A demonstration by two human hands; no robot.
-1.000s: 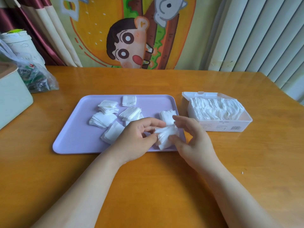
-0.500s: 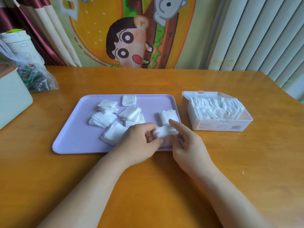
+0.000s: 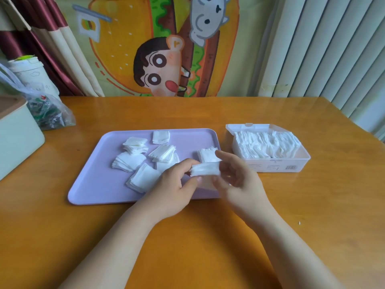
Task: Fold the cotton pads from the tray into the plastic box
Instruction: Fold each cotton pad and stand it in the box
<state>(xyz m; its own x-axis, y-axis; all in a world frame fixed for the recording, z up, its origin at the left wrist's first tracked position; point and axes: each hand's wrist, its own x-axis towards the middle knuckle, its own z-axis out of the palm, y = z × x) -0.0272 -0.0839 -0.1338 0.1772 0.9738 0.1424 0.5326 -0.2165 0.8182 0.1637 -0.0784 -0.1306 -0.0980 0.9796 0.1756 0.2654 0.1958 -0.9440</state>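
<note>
L hand [image 3: 173, 184]: grip clamped on a folded cotton pad [image 3: 205, 168], thumb + forefinger pinching its left end, held just above the near right corner of the purple tray [image 3: 93, 180]. R hand [image 3: 239, 184] is blurred at the pad's right end; can't tell if its grip is closed on it. Loose pad stacks [image 3: 129, 161] lie on the tray. The plastic box [image 3: 277, 166], lid open, sits just right of the tray on the desk [image 3: 208, 247], packed w/ pads.

Over the near right corner of the lilac tray [image 3: 93, 184], the left hand [image 3: 173, 188] pinches the left end of a folded cotton pad [image 3: 205, 168]. The right hand [image 3: 239, 182], blurred, meets the pad's right end; its grip is unclear. Loose stacks of pads [image 3: 129, 161] lie across the tray. Just right of it, the open plastic box [image 3: 277, 166] sits packed with pads.
</note>
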